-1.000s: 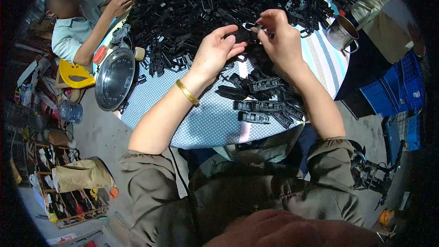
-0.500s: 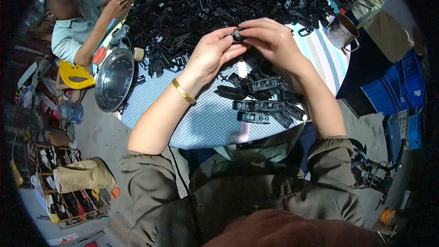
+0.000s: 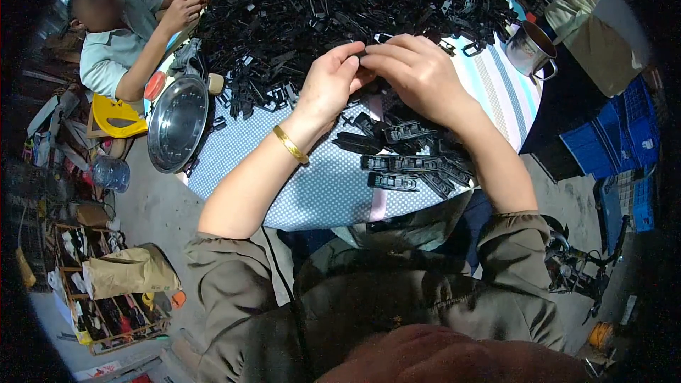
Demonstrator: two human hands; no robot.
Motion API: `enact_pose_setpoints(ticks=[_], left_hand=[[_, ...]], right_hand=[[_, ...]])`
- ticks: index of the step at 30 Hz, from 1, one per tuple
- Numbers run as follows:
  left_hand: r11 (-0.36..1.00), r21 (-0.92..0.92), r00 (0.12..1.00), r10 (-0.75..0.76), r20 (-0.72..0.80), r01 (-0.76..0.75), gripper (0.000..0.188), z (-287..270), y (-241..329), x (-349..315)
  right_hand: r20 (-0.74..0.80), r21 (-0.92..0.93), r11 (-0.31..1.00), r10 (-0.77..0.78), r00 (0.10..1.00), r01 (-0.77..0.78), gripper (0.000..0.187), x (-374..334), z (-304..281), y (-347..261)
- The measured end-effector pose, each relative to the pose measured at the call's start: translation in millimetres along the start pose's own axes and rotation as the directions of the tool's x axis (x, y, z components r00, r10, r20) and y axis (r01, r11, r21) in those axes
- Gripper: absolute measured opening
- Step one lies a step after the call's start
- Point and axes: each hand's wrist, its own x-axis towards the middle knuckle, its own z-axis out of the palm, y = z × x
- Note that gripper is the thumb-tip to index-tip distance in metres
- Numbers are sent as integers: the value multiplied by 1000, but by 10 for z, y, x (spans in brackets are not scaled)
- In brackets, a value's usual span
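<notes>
Over the near edge of a big heap of black plastic parts [image 3: 319, 10], my two hands meet. My left hand [image 3: 330, 84], with a gold bangle at its wrist, is closed, thumb and fingers pinched on a small black plastic part. From the other side, my right hand [image 3: 417, 73] curls its fingers over the same part, which both hands now mostly cover. Below my right hand lies a small group of assembled black plastic pieces [image 3: 401, 163], some in a rough row on the dotted tablecloth [image 3: 305, 191].
A steel basin [image 3: 177, 128] and a red-lidded container [image 3: 154, 86] stand at the table's left edge. Beyond them sits another person [image 3: 106, 57], hands at the heap. A metal mug [image 3: 530, 50] stands at the right edge; blue crates [image 3: 610, 138] are on the floor beyond.
My fingers have closed further over the black part, which showed plainly between them before. My right hand has shifted slightly left and turned. The other person's hands have moved a little.
</notes>
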Motion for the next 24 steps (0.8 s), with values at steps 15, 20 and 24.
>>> enact_pose_setpoints(ticks=[15, 20, 24], left_hand=[[968, -21, 944, 249, 215, -250, 42, -40, 200, -13], [965, 42, 924, 236, 301, -260, 38, -8, 240, -89], [841, 407, 905, 203, 374, -357, 30, 16, 240, -223]], right_hand=[[459, 702, 351, 444, 770, -620, 31, -55, -125, 251], [429, 688, 368, 489, 760, -625, 32, -214, -222, 97], [537, 503, 456, 501, 678, -735, 45, -679, -488, -152]])
